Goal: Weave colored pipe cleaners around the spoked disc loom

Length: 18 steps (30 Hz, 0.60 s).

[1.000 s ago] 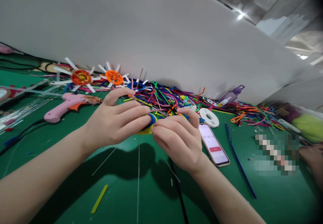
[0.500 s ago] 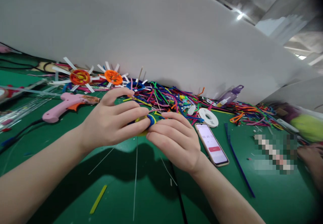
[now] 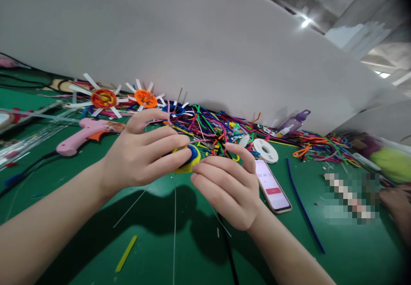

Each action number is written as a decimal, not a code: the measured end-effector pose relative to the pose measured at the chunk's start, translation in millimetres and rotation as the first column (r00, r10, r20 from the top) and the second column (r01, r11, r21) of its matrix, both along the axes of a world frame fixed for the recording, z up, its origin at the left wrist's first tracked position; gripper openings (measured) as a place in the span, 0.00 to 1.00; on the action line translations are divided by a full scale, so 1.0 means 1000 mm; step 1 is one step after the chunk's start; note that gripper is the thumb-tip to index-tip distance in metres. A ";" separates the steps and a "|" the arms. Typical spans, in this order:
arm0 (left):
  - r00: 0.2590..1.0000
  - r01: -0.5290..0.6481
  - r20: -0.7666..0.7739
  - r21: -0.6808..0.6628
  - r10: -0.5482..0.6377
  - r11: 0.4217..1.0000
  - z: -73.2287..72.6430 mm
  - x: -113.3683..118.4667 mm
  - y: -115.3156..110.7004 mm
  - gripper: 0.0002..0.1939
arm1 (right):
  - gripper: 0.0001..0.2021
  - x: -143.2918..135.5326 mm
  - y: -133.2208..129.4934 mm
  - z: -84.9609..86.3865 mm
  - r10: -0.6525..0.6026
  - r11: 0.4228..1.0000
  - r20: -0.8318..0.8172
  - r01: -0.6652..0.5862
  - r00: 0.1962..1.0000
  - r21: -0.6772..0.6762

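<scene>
My left hand (image 3: 149, 150) is closed around a small round disc of wound yellow and blue pipe cleaner (image 3: 192, 158). Its fingers lie across the front of the disc, so only the right and lower rim shows. Close by on the right is my right hand (image 3: 229, 182), its fingers bent inward near the rim. The thumb and whatever the right fingertips may hold are hidden. Thin white strips (image 3: 175, 229) run out below the disc; I cannot tell whether they are joined to it.
Left of my hands lies a pink glue gun (image 3: 80, 137). Behind are orange discs with white spokes (image 3: 103, 99), a pile of pipe cleaners (image 3: 208, 124) and a purple bottle (image 3: 293, 122). To the right are a phone (image 3: 272, 186), a white ring (image 3: 265, 150) and another person's hand (image 3: 396, 201).
My right hand has moved slightly right and down, off the disc, and its index finger has lifted. More of the yellow and blue rim shows. My left hand keeps its hold.
</scene>
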<state>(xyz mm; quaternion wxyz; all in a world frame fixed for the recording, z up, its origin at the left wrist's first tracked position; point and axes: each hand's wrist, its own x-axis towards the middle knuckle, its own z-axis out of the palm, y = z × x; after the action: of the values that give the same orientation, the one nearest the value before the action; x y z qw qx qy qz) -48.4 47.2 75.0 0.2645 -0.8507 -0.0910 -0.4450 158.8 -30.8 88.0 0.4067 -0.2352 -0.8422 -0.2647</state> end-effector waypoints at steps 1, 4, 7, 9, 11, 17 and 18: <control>1.000 -0.005 0.000 0.003 0.005 1.000 0.001 0.000 0.000 0.07 | 0.12 0.000 -0.001 0.000 -0.006 1.000 0.003 0.006 1.000 -0.005; 1.000 -0.030 -0.005 0.011 0.030 0.999 0.002 0.001 -0.002 0.07 | 0.11 -0.002 -0.001 0.001 -0.018 1.000 0.002 0.018 1.000 -0.012; 0.999 -0.031 -0.015 0.039 0.032 0.999 0.004 0.002 -0.004 0.08 | 0.12 -0.003 -0.001 0.001 -0.019 1.000 -0.010 0.019 1.000 -0.005; 0.999 -0.031 -0.015 0.041 0.032 0.999 0.005 0.003 -0.006 0.08 | 0.11 -0.003 -0.002 0.000 -0.018 1.000 -0.025 0.018 1.000 -0.001; 0.999 -0.039 -0.014 0.031 0.039 0.999 0.006 0.004 -0.006 0.06 | 0.11 -0.003 -0.002 -0.001 -0.020 1.000 -0.038 0.020 0.999 0.007; 0.998 -0.065 -0.022 0.017 0.066 0.998 0.005 -0.001 -0.004 0.06 | 0.07 -0.005 0.003 -0.006 -0.038 0.997 -0.086 0.043 0.996 0.063; 0.998 -0.065 -0.018 0.016 0.065 0.998 0.005 -0.001 -0.004 0.06 | 0.07 -0.005 0.004 -0.006 -0.042 0.997 -0.093 0.048 0.995 0.068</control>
<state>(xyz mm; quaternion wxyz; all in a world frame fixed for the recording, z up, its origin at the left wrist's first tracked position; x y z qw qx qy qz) -49.7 43.6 79.7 0.2862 -0.8493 -0.1127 -0.4290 153.4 -26.6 82.2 0.4468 -0.2515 -0.8073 -0.2922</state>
